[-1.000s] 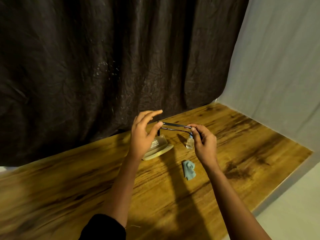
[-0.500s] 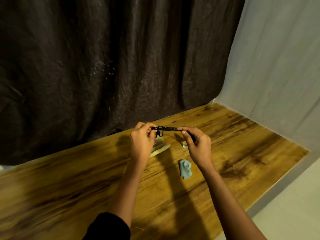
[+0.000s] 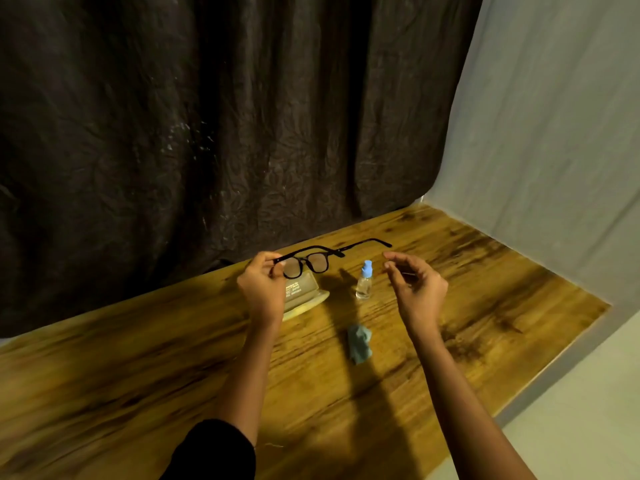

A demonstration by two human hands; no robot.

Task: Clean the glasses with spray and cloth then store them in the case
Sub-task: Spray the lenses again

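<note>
Black-framed glasses [image 3: 313,260] hang in the air above the table, held at their left corner by my left hand [image 3: 261,289]. The right temple sticks out unfolded toward the right. My right hand [image 3: 415,289] hovers to the right of the glasses, fingers curled and apart, holding nothing. A small clear spray bottle [image 3: 364,281] with a blue cap stands upright between my hands. A crumpled blue-grey cloth [image 3: 360,342] lies on the table nearer me. The beige glasses case [image 3: 304,296] lies open under the glasses, partly hidden by my left hand.
The wooden table [image 3: 173,358] runs to a dark curtain [image 3: 207,116] at the back and a pale sheet [image 3: 554,133] on the right. Its right edge drops off to a light floor [image 3: 588,427].
The glasses were folded and pinched between both hands. Now my right hand has let go and moved right, one temple is unfolded, and my left hand alone holds them.
</note>
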